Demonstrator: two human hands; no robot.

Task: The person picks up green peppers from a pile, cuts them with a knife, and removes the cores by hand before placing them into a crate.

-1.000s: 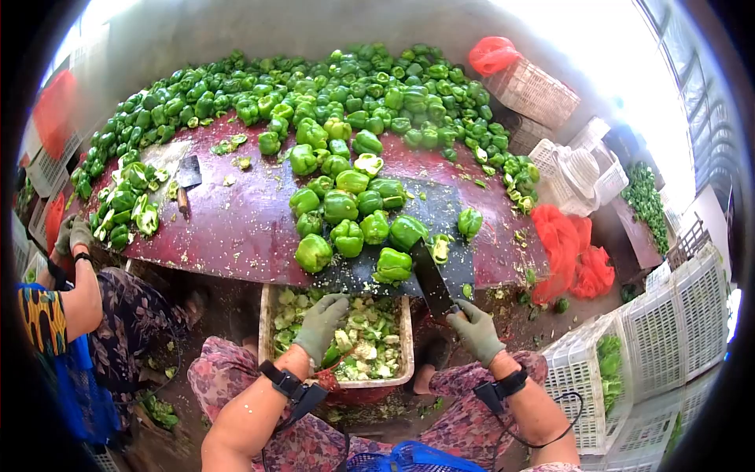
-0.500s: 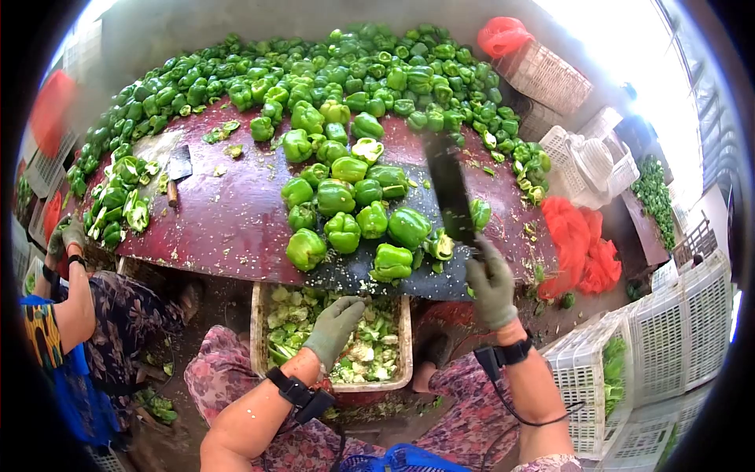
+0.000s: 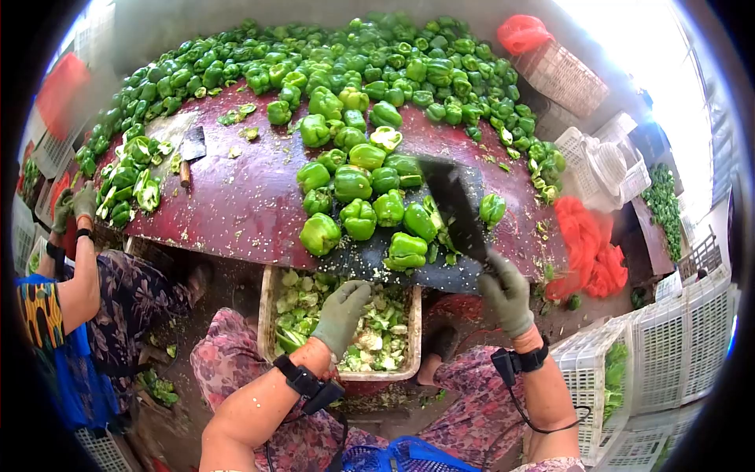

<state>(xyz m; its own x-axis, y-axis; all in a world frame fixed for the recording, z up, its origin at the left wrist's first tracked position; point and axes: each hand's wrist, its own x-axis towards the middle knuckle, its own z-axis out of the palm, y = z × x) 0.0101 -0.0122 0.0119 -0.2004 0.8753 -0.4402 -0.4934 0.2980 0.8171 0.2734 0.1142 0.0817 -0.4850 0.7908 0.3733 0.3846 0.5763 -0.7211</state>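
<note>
"Lower and further left over the peppers: the cleaver [image 3: 458,208] has swung down since the earlier frame."

"And at the left edge of the frame?"

"Another person's hands [image 3: 84,200]. Nearby, a second cleaver [image 3: 193,143] lies flat on the worktop [image 3: 236,197], probably parked within reach."

"The left hand [image 3: 342,318], lower centre?"

"Above the crate [image 3: 265,315] of cut pieces, fingers loosely curved, pinching nothing visible; likely held back from the blade."

"Why are those green peppers [image 3: 352,182] mid-frame?"

"Bunched at the near side, presumably for short reaches, some on the dark board [image 3: 460,275]."

"The right hand [image 3: 509,297]?"

"Right of centre, fingers wrapped around the cleaver's handle, seemingly to steer the broad blade."
</note>
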